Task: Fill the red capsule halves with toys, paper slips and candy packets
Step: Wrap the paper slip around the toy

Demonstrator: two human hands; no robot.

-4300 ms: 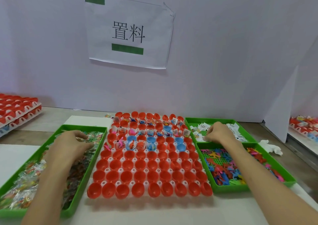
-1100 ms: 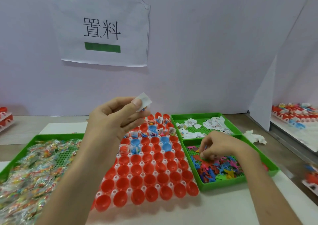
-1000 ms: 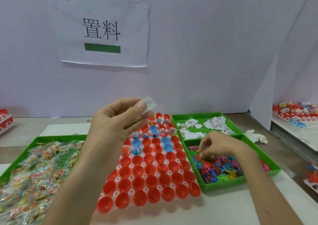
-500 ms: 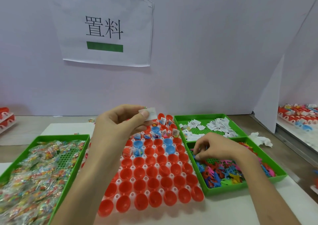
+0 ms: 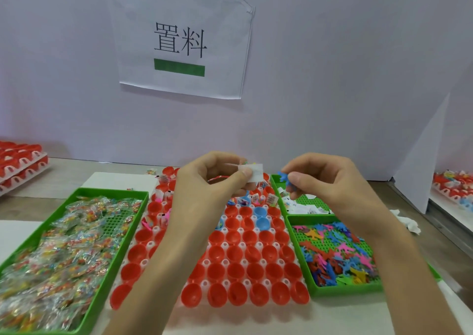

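A: What is held, and where?

B: A white slip (image 5: 256,172) is pinched between thumb and forefinger of the left grip (image 5: 204,181), raised above the far rows of the capsules (image 5: 236,270). Something clear and crinkled is tucked in the same grip, but it is mostly hidden and cannot be identified. A blue toy (image 5: 284,177) is pinched at the fingertips of the right grip (image 5: 325,178), just beside the slip and apart from it.

A: How are these expected to handle?

B: The slip is judged light and limp. It is best taken by one edge, as here, and could cling to a finger on release. The toy looks small, thin and flexible. A pinch at its body is advised, since limbs may snag on others in the toy tray (image 5: 343,290). The packets (image 5: 64,245) look slippery, so a corner seam is the safer hold.

A: And the capsules?

B: Some far cups are seen filled. The near rows are empty and are set open side up in a white holder (image 5: 224,245) on the surface (image 5: 256,319). They are probably stiff but light, so items should be dropped in, not pressed.
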